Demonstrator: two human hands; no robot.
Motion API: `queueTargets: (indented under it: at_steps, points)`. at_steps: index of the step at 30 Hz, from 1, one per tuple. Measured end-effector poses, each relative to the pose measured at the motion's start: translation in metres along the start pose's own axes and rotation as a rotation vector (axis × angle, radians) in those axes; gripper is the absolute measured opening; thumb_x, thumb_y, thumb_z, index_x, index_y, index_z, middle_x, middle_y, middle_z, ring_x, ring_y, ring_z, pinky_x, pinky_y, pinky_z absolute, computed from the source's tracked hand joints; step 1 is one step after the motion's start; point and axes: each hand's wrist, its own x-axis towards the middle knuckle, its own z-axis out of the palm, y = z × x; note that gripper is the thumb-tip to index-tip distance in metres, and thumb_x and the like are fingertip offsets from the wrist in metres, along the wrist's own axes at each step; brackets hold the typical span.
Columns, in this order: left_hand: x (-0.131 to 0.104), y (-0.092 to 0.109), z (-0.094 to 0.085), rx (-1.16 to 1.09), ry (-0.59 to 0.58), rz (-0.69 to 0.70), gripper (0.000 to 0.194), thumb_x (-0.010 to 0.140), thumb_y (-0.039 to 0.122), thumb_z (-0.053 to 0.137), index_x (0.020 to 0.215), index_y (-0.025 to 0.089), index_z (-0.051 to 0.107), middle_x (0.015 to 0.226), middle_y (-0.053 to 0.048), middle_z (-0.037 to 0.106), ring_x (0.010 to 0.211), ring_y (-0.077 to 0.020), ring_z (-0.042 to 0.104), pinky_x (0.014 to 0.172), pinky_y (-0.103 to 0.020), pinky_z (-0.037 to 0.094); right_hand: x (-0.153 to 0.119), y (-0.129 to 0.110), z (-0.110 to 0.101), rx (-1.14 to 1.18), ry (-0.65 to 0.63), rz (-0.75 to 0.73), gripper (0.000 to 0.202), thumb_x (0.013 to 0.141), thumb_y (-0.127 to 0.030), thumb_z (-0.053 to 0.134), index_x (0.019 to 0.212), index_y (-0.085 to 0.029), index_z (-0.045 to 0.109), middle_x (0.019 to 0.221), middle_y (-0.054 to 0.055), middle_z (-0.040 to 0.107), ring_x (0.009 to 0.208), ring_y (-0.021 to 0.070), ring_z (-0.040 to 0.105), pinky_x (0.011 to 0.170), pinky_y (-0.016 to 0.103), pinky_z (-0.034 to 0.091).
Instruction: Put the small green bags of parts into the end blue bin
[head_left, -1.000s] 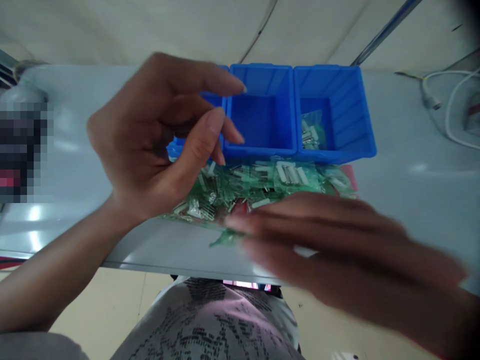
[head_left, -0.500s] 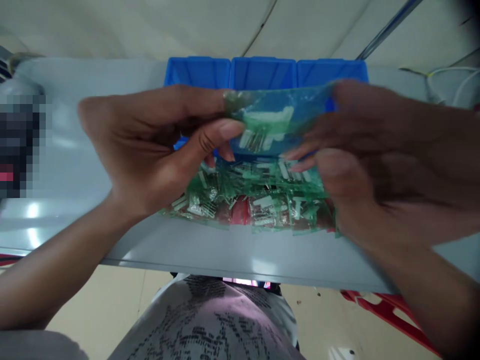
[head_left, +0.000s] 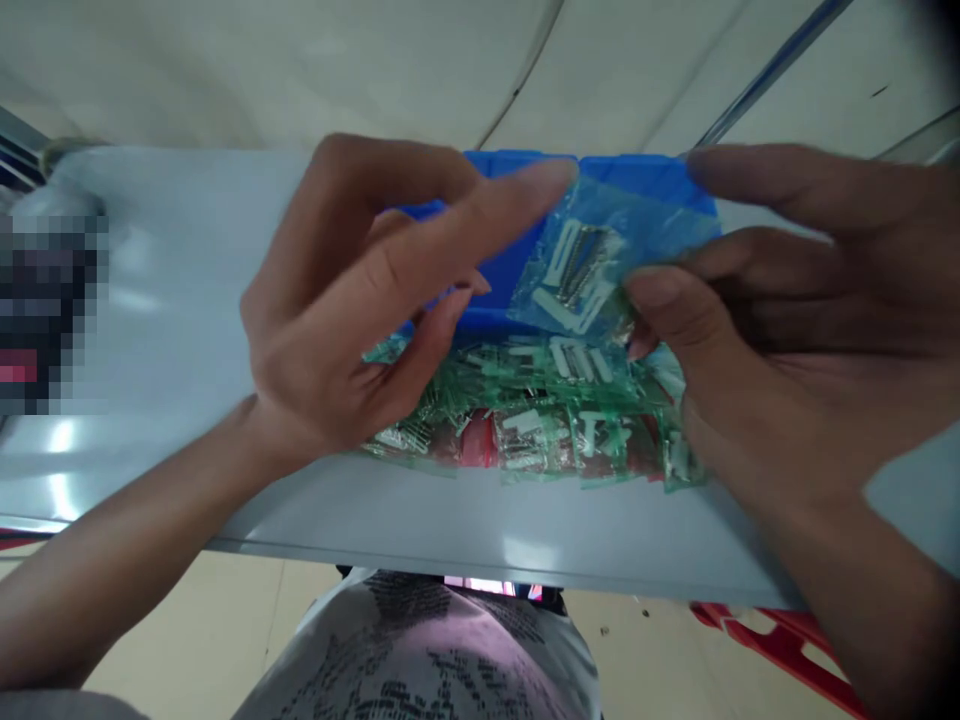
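Observation:
A clear plastic bag [head_left: 581, 265] with white strips and screws inside is pinched between the thumb and fingers of my right hand [head_left: 780, 300]. My left hand [head_left: 367, 290] is beside it, index finger stretched toward the bag's upper left corner and the other fingers curled but apart; nothing shows in its grip. Below both hands lie several greenish bags [head_left: 525, 430] of white parts and screws, with a red item [head_left: 478, 440] among them. Blue bins [head_left: 510, 250] stand behind the hands, partly hidden by them.
The grey-white table [head_left: 390, 515] has its front edge near my body. At the far left is a dark blurred object [head_left: 45, 300]. A red stool-like frame [head_left: 787, 640] stands below the table at the right.
My left hand has released its side of the bag and turned, its index finger now extended. The bag is tilted and held by my right hand. The view has shifted slightly.

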Motion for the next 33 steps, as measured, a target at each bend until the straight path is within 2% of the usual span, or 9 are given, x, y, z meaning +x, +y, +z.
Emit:
queueTargets:
  at_steps: [4, 9, 12, 15, 18, 23, 26, 31, 33]
  points:
    - [-0.004, 0.002, -0.001, 0.104, -0.03, 0.067, 0.034, 0.095, 0.052, 0.075, 0.12, 0.029, 0.075, 0.106, -0.004, 0.078, 0.094, -0.0242, 0.08, 0.063, -0.032, 0.068, -0.001, -0.002, 0.008, 0.384, 0.021, 0.13, 0.019, 0.087, -0.024, 0.082, 0.105, -0.03, 0.077, 0.077, -0.008, 0.068, 0.058, 0.0062, 0.058, 0.049, 0.024, 0.051]
    - [-0.004, 0.005, -0.002, 0.336, -0.155, 0.233, 0.015, 0.093, 0.022, 0.081, 0.107, 0.027, 0.081, 0.085, 0.002, 0.078, 0.069, -0.0114, 0.072, 0.058, -0.023, 0.06, -0.002, 0.006, 0.007, 0.421, -0.094, 0.047, 0.019, 0.098, -0.029, 0.07, 0.116, -0.029, 0.077, 0.073, -0.004, 0.064, 0.063, 0.0105, 0.062, 0.057, 0.031, 0.056]
    - [-0.003, 0.006, 0.001, 0.212, -0.11, 0.085, 0.011, 0.093, 0.015, 0.078, 0.098, 0.024, 0.081, 0.081, 0.002, 0.075, 0.064, -0.009, 0.07, 0.052, -0.02, 0.057, -0.004, 0.011, 0.008, 0.196, -0.047, -0.198, 0.044, 0.085, -0.023, 0.084, 0.127, -0.033, 0.073, 0.102, -0.001, 0.066, 0.086, 0.0111, 0.064, 0.065, 0.03, 0.059]
    - [-0.004, 0.009, 0.004, 0.086, -0.129, -0.128, 0.006, 0.093, 0.018, 0.079, 0.096, 0.023, 0.08, 0.075, 0.003, 0.072, 0.059, -0.0097, 0.069, 0.05, -0.018, 0.058, -0.004, 0.011, 0.009, 0.206, -0.054, -0.174, 0.061, 0.087, -0.01, 0.077, 0.14, -0.037, 0.062, 0.107, -0.004, 0.07, 0.088, 0.0091, 0.07, 0.065, 0.025, 0.063]
    - [-0.005, 0.012, 0.003, -0.012, -0.185, -0.303, 0.003, 0.096, 0.024, 0.077, 0.094, 0.021, 0.079, 0.069, 0.003, 0.071, 0.055, -0.0105, 0.068, 0.05, -0.018, 0.059, -0.001, 0.013, 0.005, 0.176, -0.055, -0.219, 0.065, 0.087, -0.004, 0.073, 0.142, -0.036, 0.06, 0.102, -0.006, 0.073, 0.08, 0.0093, 0.071, 0.066, 0.027, 0.065]
    - [-0.004, 0.01, 0.002, -0.232, -0.234, -0.414, 0.007, 0.098, 0.025, 0.073, 0.095, 0.023, 0.08, 0.065, 0.002, 0.069, 0.051, -0.014, 0.068, 0.044, -0.022, 0.059, 0.003, 0.019, -0.002, -0.082, -0.084, -0.53, 0.061, 0.08, -0.004, 0.079, 0.134, -0.031, 0.071, 0.137, 0.005, 0.066, 0.114, 0.0218, 0.068, 0.086, 0.039, 0.066]
    - [-0.004, 0.012, 0.004, -0.295, -0.313, -0.467, 0.013, 0.101, 0.024, 0.069, 0.094, 0.021, 0.08, 0.069, 0.0, 0.072, 0.051, -0.0136, 0.069, 0.045, -0.022, 0.06, 0.001, 0.017, -0.003, -0.179, -0.08, -0.448, 0.049, 0.085, -0.009, 0.078, 0.125, -0.037, 0.074, 0.145, 0.001, 0.061, 0.118, 0.0223, 0.068, 0.084, 0.04, 0.065]
    - [0.004, 0.014, 0.0, -0.16, -0.203, -0.282, 0.019, 0.104, 0.025, 0.065, 0.107, 0.014, 0.08, 0.083, -0.006, 0.076, 0.058, -0.0148, 0.071, 0.046, -0.025, 0.058, 0.022, 0.042, -0.02, -0.101, 0.203, -0.164, 0.018, 0.092, -0.034, 0.078, 0.109, -0.03, 0.077, 0.102, 0.001, 0.078, 0.095, 0.022, 0.073, 0.085, 0.041, 0.059]
    - [0.007, 0.013, -0.004, -0.097, -0.116, -0.201, 0.018, 0.103, 0.024, 0.067, 0.105, 0.012, 0.081, 0.079, -0.006, 0.075, 0.055, -0.0145, 0.069, 0.044, -0.026, 0.054, 0.041, 0.063, -0.031, -0.155, 0.169, -0.085, 0.043, 0.089, -0.043, 0.08, 0.128, -0.029, 0.07, 0.123, 0.007, 0.075, 0.095, 0.0217, 0.075, 0.079, 0.037, 0.056]
